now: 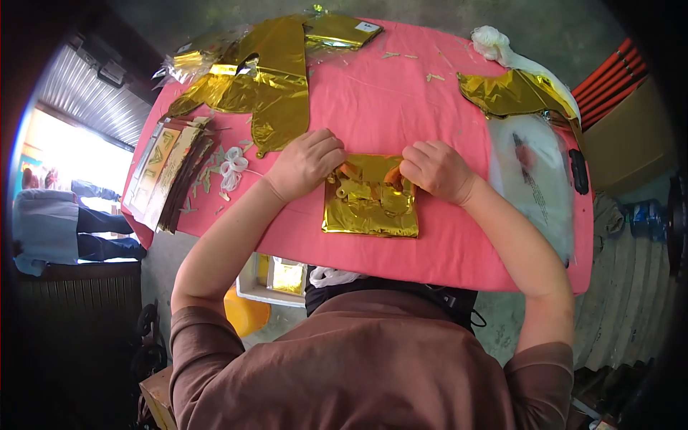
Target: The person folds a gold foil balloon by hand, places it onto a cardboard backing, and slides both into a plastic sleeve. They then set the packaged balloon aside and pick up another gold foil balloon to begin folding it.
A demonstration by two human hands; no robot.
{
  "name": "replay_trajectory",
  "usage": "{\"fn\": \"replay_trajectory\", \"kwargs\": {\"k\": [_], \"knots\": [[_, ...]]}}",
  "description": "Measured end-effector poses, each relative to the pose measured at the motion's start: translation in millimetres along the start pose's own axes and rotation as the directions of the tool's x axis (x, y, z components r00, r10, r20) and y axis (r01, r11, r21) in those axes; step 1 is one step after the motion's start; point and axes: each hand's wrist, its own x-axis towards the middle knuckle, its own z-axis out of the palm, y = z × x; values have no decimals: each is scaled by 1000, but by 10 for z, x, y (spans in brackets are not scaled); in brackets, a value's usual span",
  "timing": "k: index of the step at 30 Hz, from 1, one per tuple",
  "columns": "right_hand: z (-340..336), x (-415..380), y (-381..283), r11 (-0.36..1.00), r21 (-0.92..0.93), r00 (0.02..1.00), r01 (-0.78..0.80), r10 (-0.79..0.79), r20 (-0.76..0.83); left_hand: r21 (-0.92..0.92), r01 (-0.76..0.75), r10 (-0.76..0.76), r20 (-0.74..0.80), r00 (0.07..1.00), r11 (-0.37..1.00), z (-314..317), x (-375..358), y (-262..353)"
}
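A folded, shiny gold foil sheet (370, 208) lies on the pink cloth of the table (401, 260), close to its front edge. My left hand (307, 163) has its fingers curled on the foil's upper left corner. At the upper right corner, my right hand (438, 170) pinches the foil in the same way. The fingertips of both hands are partly hidden behind the knuckles. A larger, unfolded gold foil piece (281, 89) lies beyond my left hand, and a coil of white string (232, 168) rests to the left of that hand.
Printed card packs (161, 168) stand at the left edge among paper scraps. Gold foil packets (337, 32) lie at the back. On the right are another gold foil piece (512, 93), a clear plastic bag (534, 179) and a black object (577, 172). A person (46, 222) is far left.
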Motion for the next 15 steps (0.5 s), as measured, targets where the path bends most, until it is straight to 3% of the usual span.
{"fn": "replay_trajectory", "kwargs": {"k": [1, 3, 5, 7, 8, 9, 10, 11, 12, 13, 15], "knots": [[-17, 14, 2, 1000, 5, 1000, -2, 2, 4, 74, -80, 78, 30, 996, 994, -31, 13, 17], [-31, 38, -12, 995, -57, 996, 86, -86, 3, 81, -81, 75, 69, 995, 993, -67, 34, 58], [-27, 40, -8, 998, -33, 998, 62, -61, 22, 98, -84, 74, 107, 992, 992, -57, 23, 48], [-21, 33, 3, 999, -17, 998, 37, -36, 42, -152, 113, -108, 40, 993, 982, -9, 17, 20], [6, 21, 5, 985, 123, 992, -119, 114, 47, -150, 111, -106, 38, 994, 982, 2, 20, 17], [38, 5, 11, 928, 257, 963, -269, 259, 73, -262, 275, -271, 52, 961, 925, 5, 43, 30], [97, -18, 39, 929, 255, 964, -267, 257, 72, -367, 426, -427, 85, 900, 827, 4, 54, 36], [175, -37, 88, 781, 449, 895, -434, 429, 120, -366, 427, -428, 81, 900, 827, 5, 56, -6], [189, -3, 116, 564, 609, 796, -558, 570, 203, -393, 602, -531, 284, 799, 695, 2, 73, -83], [169, 9, 156, 162, 723, 642, -671, 614, 459, -374, 755, -585, 479, 654, 539, -3, 95, -146], [120, 93, 256, 104, 692, 598, -715, 603, 527, -398, 746, -559, 495, 665, 534, -40, 166, -208]]}}
